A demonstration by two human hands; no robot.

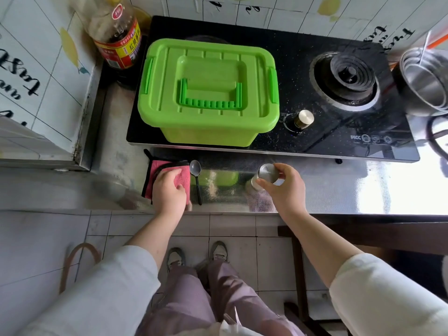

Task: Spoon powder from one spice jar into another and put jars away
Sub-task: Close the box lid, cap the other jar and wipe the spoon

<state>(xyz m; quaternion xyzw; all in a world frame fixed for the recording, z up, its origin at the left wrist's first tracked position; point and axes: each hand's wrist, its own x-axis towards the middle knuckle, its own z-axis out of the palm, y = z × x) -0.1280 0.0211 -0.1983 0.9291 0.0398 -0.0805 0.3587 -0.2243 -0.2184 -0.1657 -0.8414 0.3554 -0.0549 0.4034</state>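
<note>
My right hand (287,190) grips a small spice jar (265,177) with a metal lid, held a little above the steel counter (339,187) in front of the stove. My left hand (168,190) rests curled on a pink cloth (179,175) with a black edge, lying on the counter to the left. A dark spoon (196,177) lies right beside the cloth, bowl pointing toward the stove. A green plastic box (208,90) with its lid closed and handle folded flat stands on the left side of the stove. I see only one jar.
A black glass gas stove (339,98) has a burner and a brass knob (304,118) on its right half. A dark sauce bottle (116,37) stands in the back left corner. Steel bowls (424,78) sit at the far right. The counter's front edge is near my hands.
</note>
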